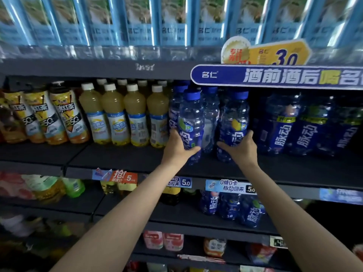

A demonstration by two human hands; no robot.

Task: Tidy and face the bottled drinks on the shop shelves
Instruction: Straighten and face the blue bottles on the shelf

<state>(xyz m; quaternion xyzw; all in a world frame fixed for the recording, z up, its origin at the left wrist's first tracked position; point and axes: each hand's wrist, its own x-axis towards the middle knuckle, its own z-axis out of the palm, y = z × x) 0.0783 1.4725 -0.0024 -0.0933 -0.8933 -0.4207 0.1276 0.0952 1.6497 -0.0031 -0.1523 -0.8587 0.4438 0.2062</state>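
Blue bottles (191, 122), gripped by both hands (179, 146)

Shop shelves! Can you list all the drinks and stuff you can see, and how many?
Pale blue cartons: a full row, top shelf.
Iced tea bottles: three clear, yellow and orange, middle shelf far left.
Yellow juice bottles: four in front, more behind, white caps.
Blue bottles: many, blue caps, middle shelf right.
Blue banner: one, upper shelf edge.
Price tags: several, middle shelf edge.
Lower blue bottles: about three, shelf below.
Pink bottles: two, lower shelf.
Left hand: holds one blue bottle.
Right hand: holds another blue bottle.
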